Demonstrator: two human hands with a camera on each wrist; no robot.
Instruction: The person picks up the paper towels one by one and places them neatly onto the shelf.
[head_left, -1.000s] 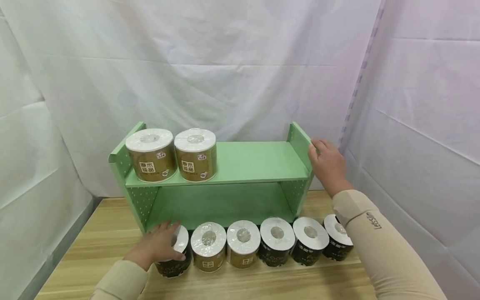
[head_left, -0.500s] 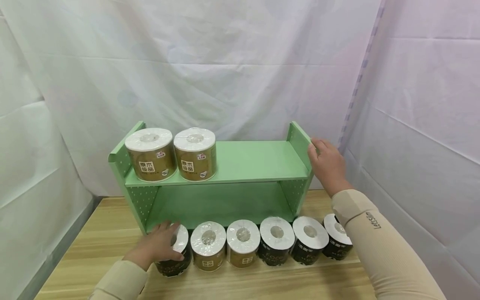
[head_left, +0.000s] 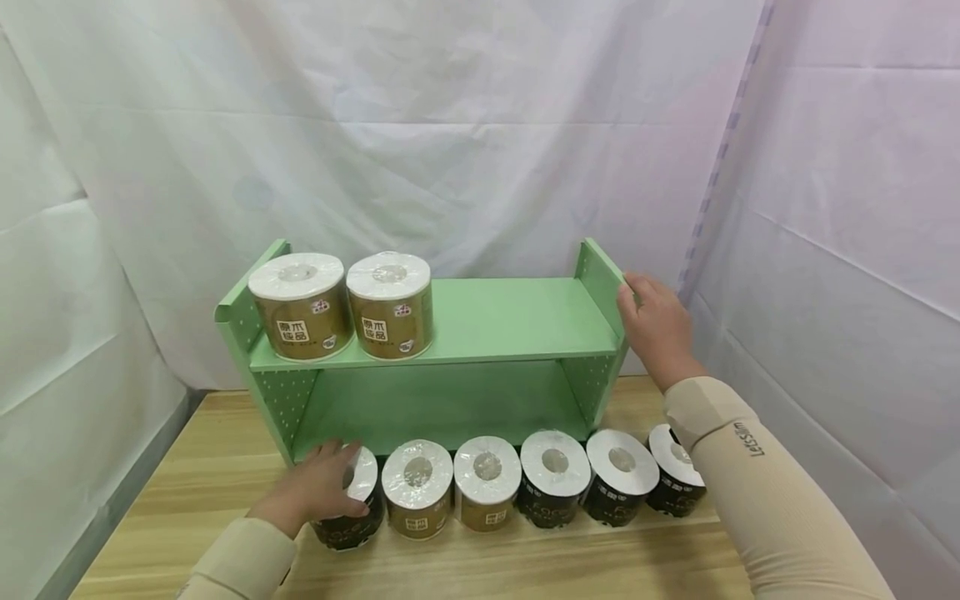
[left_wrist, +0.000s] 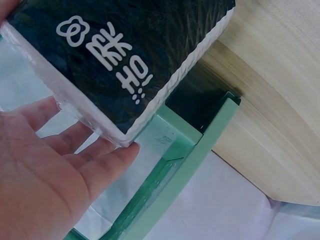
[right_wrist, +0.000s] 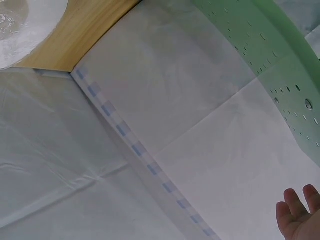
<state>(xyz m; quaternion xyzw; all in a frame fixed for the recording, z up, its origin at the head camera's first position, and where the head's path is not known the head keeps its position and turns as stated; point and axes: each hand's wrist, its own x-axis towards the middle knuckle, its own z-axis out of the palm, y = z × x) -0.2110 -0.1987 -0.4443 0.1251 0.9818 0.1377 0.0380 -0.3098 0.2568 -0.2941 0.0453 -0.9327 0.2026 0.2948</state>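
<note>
My left hand [head_left: 318, 487] rests on the leftmost toilet roll [head_left: 352, 533], black-wrapped and standing on the table. Its fingers lie over the white top, and the thumb reaches along the front. In the left wrist view, relaxed fingertips meet the top rim of this black roll [left_wrist: 130, 55]. My right hand [head_left: 658, 329] is at the outer upper edge of the green shelf's [head_left: 525, 321] right side panel. The right wrist view shows loosely extended fingers [right_wrist: 295, 210] below the perforated panel [right_wrist: 280, 75]. Two gold-wrapped rolls [head_left: 300, 312] stand at the left of the upper shelf.
Two gold rolls [head_left: 417, 500] and three black ones [head_left: 551, 500] continue the row rightward along the shelf's front. The wooden table [head_left: 465, 575] extends before them. White cloth [head_left: 480, 150] hangs behind and at both sides.
The head view has tilted slightly, so the scene sits a little higher in it. Both hands and all the rolls keep their places.
</note>
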